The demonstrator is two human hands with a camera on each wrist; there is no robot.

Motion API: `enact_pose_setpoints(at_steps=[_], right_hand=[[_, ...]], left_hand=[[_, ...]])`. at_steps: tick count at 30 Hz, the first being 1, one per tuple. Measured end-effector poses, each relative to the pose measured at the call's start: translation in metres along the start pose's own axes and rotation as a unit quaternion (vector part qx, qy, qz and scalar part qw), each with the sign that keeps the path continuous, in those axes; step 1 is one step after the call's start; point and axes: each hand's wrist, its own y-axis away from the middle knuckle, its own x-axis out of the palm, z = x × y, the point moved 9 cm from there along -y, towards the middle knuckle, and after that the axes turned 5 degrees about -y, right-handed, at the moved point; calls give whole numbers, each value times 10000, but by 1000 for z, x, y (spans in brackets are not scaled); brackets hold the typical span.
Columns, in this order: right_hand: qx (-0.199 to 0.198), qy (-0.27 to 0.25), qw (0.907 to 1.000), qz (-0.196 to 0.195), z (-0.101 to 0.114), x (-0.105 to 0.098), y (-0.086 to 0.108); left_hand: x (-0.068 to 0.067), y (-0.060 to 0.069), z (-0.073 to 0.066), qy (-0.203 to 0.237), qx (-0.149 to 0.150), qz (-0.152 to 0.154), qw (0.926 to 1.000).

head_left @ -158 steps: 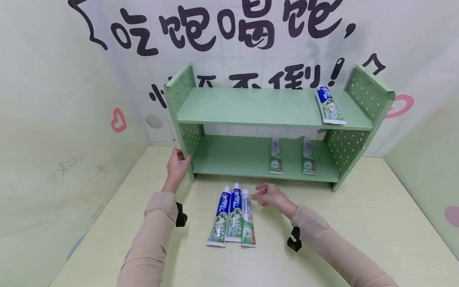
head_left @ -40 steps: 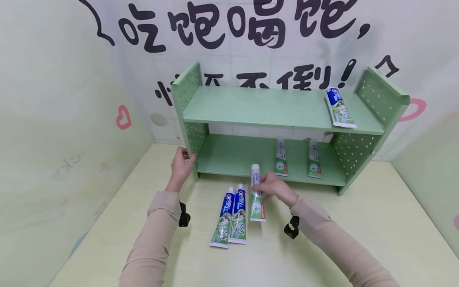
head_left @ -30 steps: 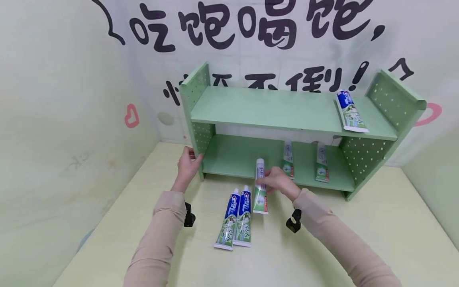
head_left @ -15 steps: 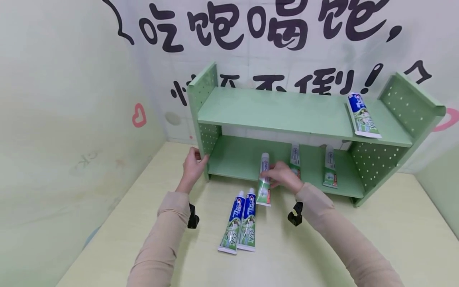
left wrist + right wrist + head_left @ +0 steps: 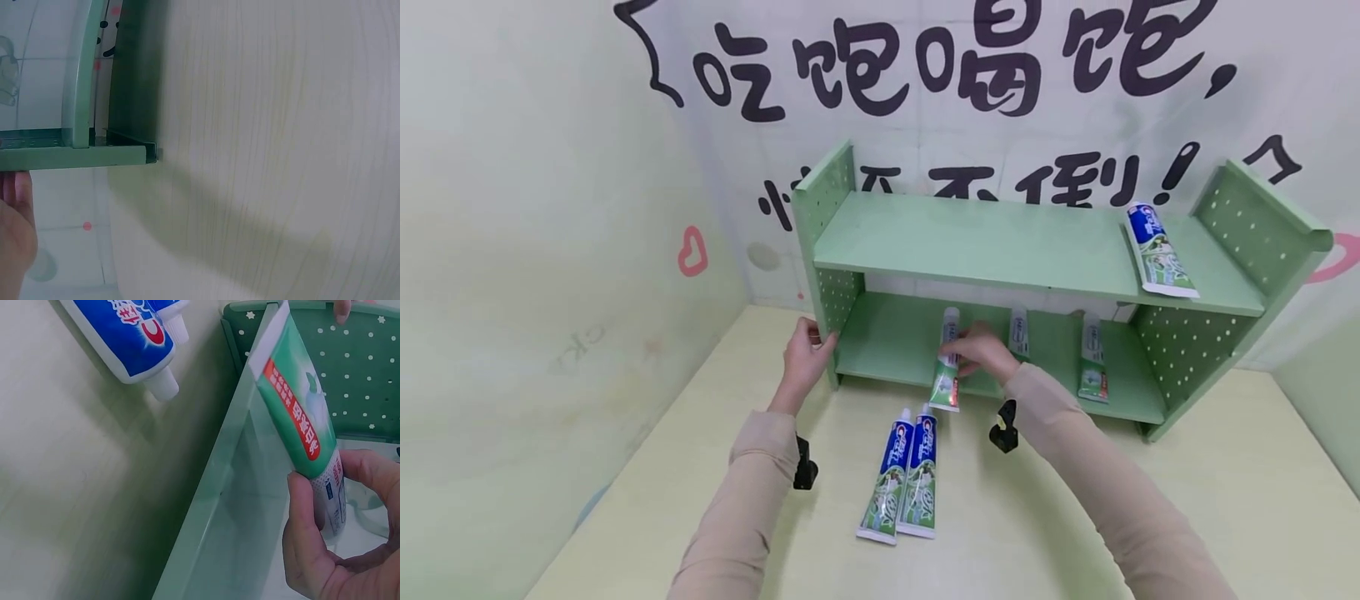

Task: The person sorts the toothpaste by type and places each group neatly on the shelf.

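Note:
My right hand (image 5: pixel 981 350) pinches a green-and-white toothpaste tube (image 5: pixel 946 379) between thumb and fingers. The held tube is tilted over the front of the lower shelf board (image 5: pixel 887 333), cap end toward the back; its crimped end sticks out past the edge, as the right wrist view also shows. At the shelf's left end, my left hand (image 5: pixel 805 354) holds the side panel (image 5: pixel 823 250), thumb at its front edge; some fingertips are hidden. Two blue-and-green Crest toothpaste tubes (image 5: pixel 889 483) lie side by side on the table, in front of the shelf.
Two more green-and-white tubes lie on the lower board: one (image 5: pixel 1018 329) partly behind my right hand, another (image 5: pixel 1092 358) farther right. One Crest tube (image 5: pixel 1157 250) lies at the right of the upper board (image 5: pixel 985 237). A lettered wall (image 5: pixel 925 125) stands behind.
My right hand has taken the green-and-white tube from beside the Crest tubes and carried it up and forward to the lower board. The left hand stays at the side panel. The view has shifted.

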Motion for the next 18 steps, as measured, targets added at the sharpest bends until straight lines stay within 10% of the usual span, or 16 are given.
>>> enact_pose_setpoints(at_steps=[18], right_hand=[[-65, -31, 9995, -294, 8, 2, -29]], left_hand=[[-1, 2, 4, 77, -8, -82, 9999]])
